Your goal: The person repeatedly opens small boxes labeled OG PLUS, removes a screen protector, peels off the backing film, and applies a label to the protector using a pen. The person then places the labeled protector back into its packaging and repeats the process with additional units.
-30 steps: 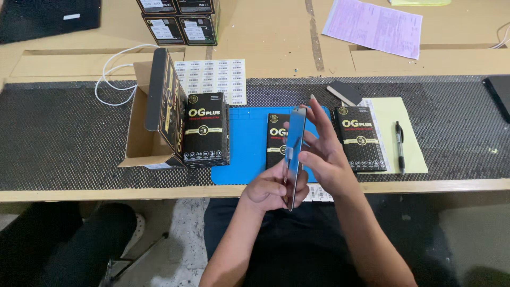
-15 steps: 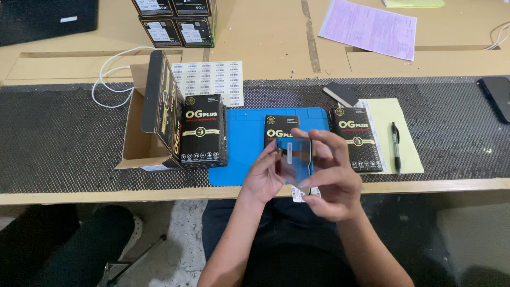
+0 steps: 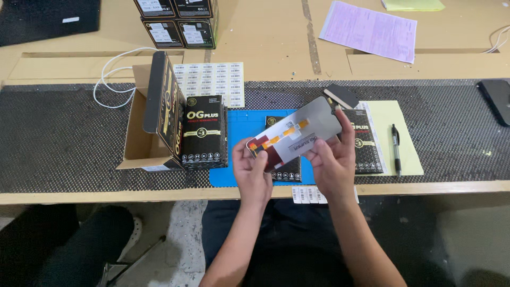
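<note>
Both my hands hold a flat grey phone screen panel (image 3: 303, 133) with an orange flex strip on its back, tilted up to the right above the blue mat (image 3: 247, 127). My left hand (image 3: 254, 170) grips its lower left end. My right hand (image 3: 332, 159) holds its right side, fingers reaching over the upper edge. Under the panel lie black flat boxes with gold print (image 3: 366, 143) on the mat's right side.
An open cardboard box (image 3: 139, 143) with upright black boxes (image 3: 204, 130) stands at the left. Label sheets (image 3: 212, 79), a white cable (image 3: 114, 74), a pen (image 3: 396, 146), a yellow sheet (image 3: 393, 119), a pink paper (image 3: 369, 29) and stacked black boxes (image 3: 178, 16) lie around. A label strip (image 3: 311, 195) hangs at the table edge.
The panel was held edge-on and upright a second ago; it has turned flat, back side up, and now lies tilted across both hands.
</note>
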